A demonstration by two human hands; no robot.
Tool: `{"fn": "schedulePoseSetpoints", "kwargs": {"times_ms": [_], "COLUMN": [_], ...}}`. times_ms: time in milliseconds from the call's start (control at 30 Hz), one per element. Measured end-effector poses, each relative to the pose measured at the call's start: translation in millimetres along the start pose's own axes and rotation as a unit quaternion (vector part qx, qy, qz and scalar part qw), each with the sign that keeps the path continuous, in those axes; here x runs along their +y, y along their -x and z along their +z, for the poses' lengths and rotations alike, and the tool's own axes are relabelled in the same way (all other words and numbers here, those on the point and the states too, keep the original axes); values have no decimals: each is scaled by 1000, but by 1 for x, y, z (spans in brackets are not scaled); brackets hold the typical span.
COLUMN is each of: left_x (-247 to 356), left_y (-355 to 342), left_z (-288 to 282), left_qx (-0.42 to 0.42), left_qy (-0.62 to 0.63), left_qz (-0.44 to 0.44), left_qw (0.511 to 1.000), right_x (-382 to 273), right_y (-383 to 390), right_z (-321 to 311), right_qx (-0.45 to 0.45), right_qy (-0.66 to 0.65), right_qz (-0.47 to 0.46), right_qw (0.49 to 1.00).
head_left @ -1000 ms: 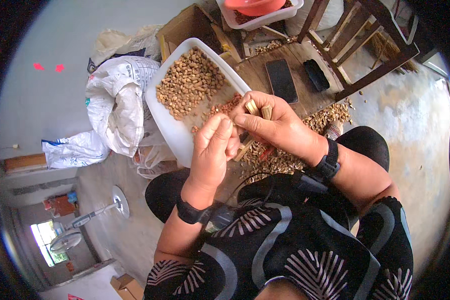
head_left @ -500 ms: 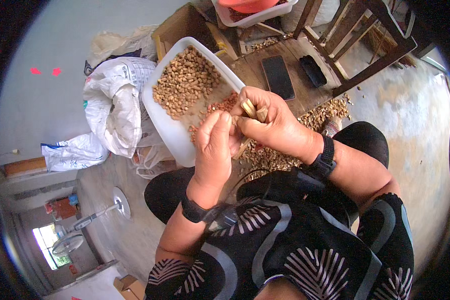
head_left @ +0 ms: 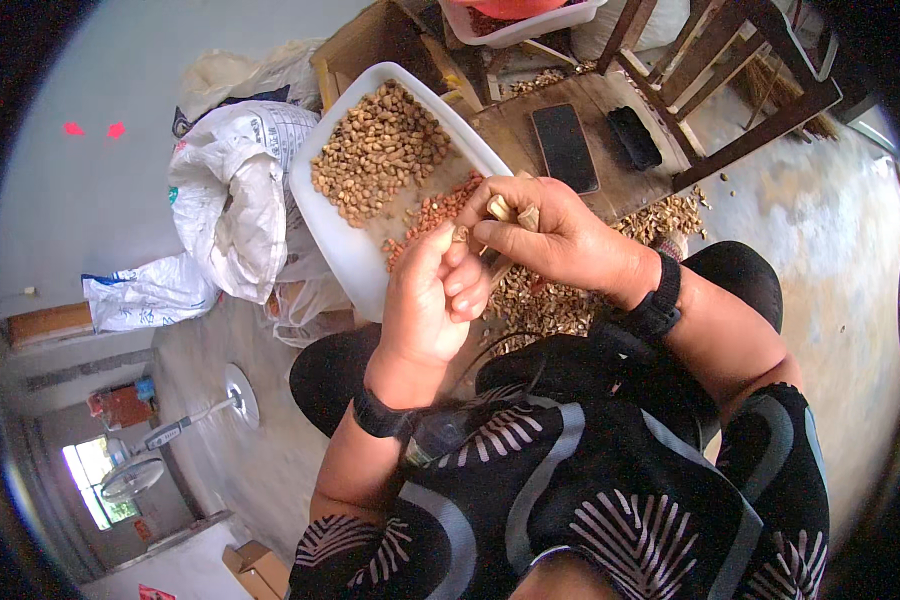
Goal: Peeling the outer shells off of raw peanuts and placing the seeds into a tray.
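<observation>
Between the thumb and fingertips of my left hand (head_left: 422,310) is a peanut (head_left: 460,234); the other fingers curl into the palm. My right hand (head_left: 575,240), beside it, grips a pair of wooden tongs (head_left: 501,208), whose two pale ends stick up above the thumb. The peanut sits close to the right fingertips. Just beyond both hands stands a white plastic tray (head_left: 342,268). Unshelled peanuts (head_left: 382,150) fill its far left part, and reddish shelled kernels (head_left: 440,210) lie at its right side, partly hidden by my hands.
A wooden chair (head_left: 505,125) at the upper right bears a phone (head_left: 566,148) and a small black case (head_left: 633,140). Broken shells (head_left: 545,305) cover the floor below my right hand. White sacks (head_left: 235,215) and a cardboard box (head_left: 365,40) flank the tray. A standing fan (head_left: 135,480) is at lower left.
My left hand has turned and drawn slightly away from the right, its fingers now curled with the peanut showing at the tips. The right hand keeps hold of the tongs.
</observation>
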State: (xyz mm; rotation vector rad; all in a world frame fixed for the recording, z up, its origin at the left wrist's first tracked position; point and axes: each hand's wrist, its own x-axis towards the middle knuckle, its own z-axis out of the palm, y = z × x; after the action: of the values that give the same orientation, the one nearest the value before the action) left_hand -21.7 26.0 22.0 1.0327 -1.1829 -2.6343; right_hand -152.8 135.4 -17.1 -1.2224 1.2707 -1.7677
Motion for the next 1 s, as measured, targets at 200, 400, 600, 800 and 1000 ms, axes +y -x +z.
{"fn": "schedulePoseSetpoints", "kwargs": {"times_ms": [200, 400, 600, 800, 1000], "left_x": [-2, -8, -21, -27, -32], "left_y": [1, 0, -2, -16, -16], "left_z": [-7, 1, 8, -13, 3], "left_qx": [-7, -7, 14, 39, 37], "left_qy": [-58, -82, -177, -463, -347], "left_qz": [20, 64, 202, 356, 326], "left_qw": [998, 995, 963, 811, 879], "right_x": [-5, 0, -2, 11, 18], "right_y": [0, 2, 1, -2, -4], "right_z": [2, 5, 17, 20, 19], "right_qx": [-4, 39, 101, 88, 87], "right_qy": [86, 141, 11, -259, -400], "right_qz": [-13, -58, 43, 187, 230], "right_qw": [996, 988, 994, 944, 883]}}
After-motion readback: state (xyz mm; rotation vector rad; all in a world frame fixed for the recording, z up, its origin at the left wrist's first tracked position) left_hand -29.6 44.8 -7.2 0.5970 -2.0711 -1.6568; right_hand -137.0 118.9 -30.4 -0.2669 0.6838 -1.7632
